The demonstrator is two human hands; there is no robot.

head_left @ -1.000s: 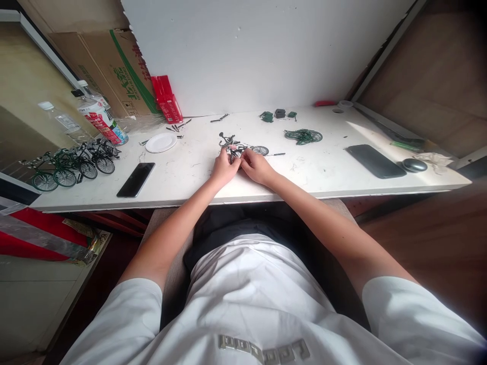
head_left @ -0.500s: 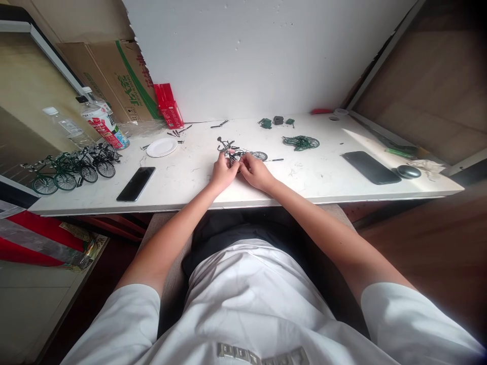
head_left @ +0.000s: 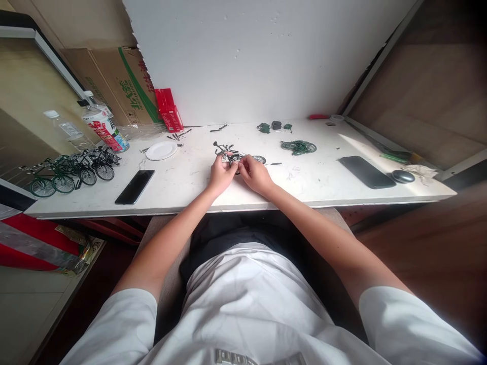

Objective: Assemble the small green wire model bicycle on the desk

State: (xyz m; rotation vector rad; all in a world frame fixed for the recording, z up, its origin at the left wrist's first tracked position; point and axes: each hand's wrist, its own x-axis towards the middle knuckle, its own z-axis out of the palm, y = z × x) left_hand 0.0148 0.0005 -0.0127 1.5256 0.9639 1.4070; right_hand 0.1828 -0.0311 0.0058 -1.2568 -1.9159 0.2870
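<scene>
At the middle of the white table, both my hands are closed around a small black model bicycle (head_left: 259, 159). My left hand (head_left: 222, 175) grips it from the left, below the seat and handlebar parts. My right hand (head_left: 255, 173) pinches at it with thumb and forefinger, close to my left fingertips. The fingers hide the middle of the bicycle, and any small part between them cannot be made out. A thin dark screwdriver-like stick (head_left: 275, 163) lies just right of the bicycle.
Several finished model bicycles (head_left: 63, 177) stand at the left near a phone (head_left: 135, 186) and a white paper plate (head_left: 162, 150). Green bicycle frames (head_left: 299, 147) and small green parts (head_left: 264, 128) lie behind my hands. At the right are a dark flat tablet-like slab (head_left: 366, 171) and a mouse (head_left: 403, 176).
The whole view has shifted slightly. Both hands stay closed at the model bicycle, with only a slight change in its tilt.
</scene>
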